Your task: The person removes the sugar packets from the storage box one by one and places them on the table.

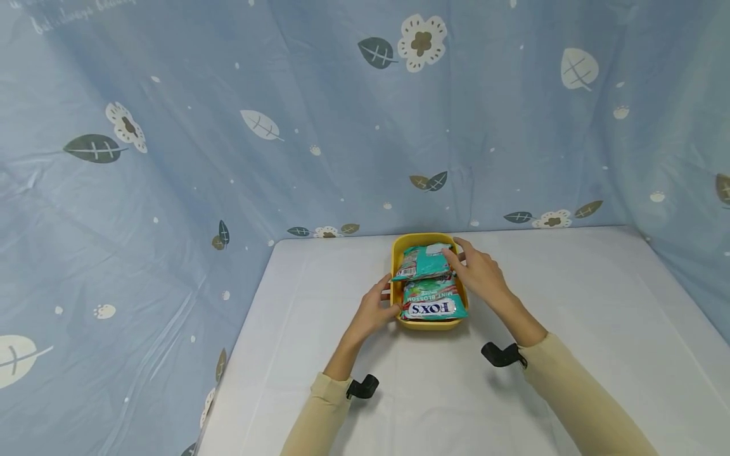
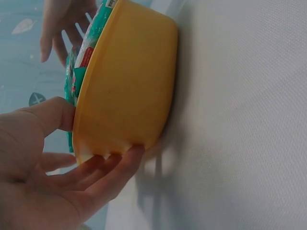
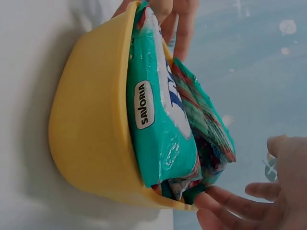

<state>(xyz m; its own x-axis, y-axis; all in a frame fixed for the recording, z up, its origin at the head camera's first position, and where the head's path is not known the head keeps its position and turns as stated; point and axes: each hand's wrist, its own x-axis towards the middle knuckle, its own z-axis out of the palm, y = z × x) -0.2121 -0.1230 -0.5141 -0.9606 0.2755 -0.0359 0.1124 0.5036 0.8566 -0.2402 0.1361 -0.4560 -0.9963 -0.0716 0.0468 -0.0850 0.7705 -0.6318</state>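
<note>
A yellow plastic tub [image 1: 429, 325] stands at the back of the white table, near the wall. Two teal candy bags fill it: the front candy bag [image 1: 435, 296] has FOX'S and MINT BLOSSOM printed on it, and the back candy bag [image 1: 423, 261] leans over its rear edge. My left hand [image 1: 373, 310] grips the tub's left side, thumb at the rim and fingers against the outer wall [image 2: 127, 72]. At the back right corner is my right hand [image 1: 481, 272], its thumb over the back bag and its loosely bent fingertips [image 3: 216, 201] right at the rim.
The white table [image 1: 319, 354] spreads out on both sides of the tub and in front of it. A blue patterned sheet [image 1: 342, 126] hangs behind the table and along its left side. Black wrist mounts [image 1: 502, 354] sit at both cuffs.
</note>
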